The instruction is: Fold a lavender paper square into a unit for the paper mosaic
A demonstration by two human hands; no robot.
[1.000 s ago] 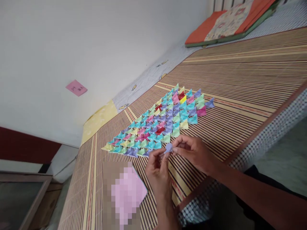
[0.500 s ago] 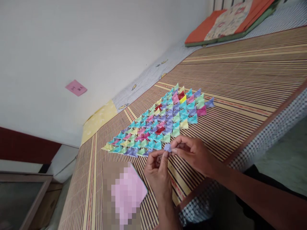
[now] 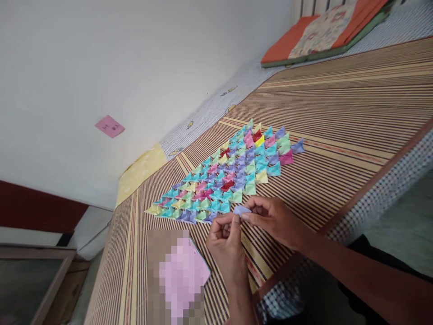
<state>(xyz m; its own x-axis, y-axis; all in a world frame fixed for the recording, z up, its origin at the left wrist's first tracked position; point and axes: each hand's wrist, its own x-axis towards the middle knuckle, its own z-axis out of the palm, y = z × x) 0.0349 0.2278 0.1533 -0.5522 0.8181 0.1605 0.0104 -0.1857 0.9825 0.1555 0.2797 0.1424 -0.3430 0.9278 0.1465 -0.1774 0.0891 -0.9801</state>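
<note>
Both hands meet above a striped mat (image 3: 338, 113): the left hand (image 3: 226, 243) and the right hand (image 3: 274, 220) pinch a small folded lilac paper piece (image 3: 241, 210) between their fingertips. The piece is held just beside the near edge of a spread of many coloured folded paper pieces (image 3: 230, 174) laid in rows on the mat. A pink paper pad (image 3: 182, 275) lies near the left wrist; an orange cushion (image 3: 321, 29) rests far back, a pink note (image 3: 109, 126) on the wall.

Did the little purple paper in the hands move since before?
Cannot tell. The purple paper sits about as close to the colourful paper patch as before; the whole view shifted slightly.
</note>
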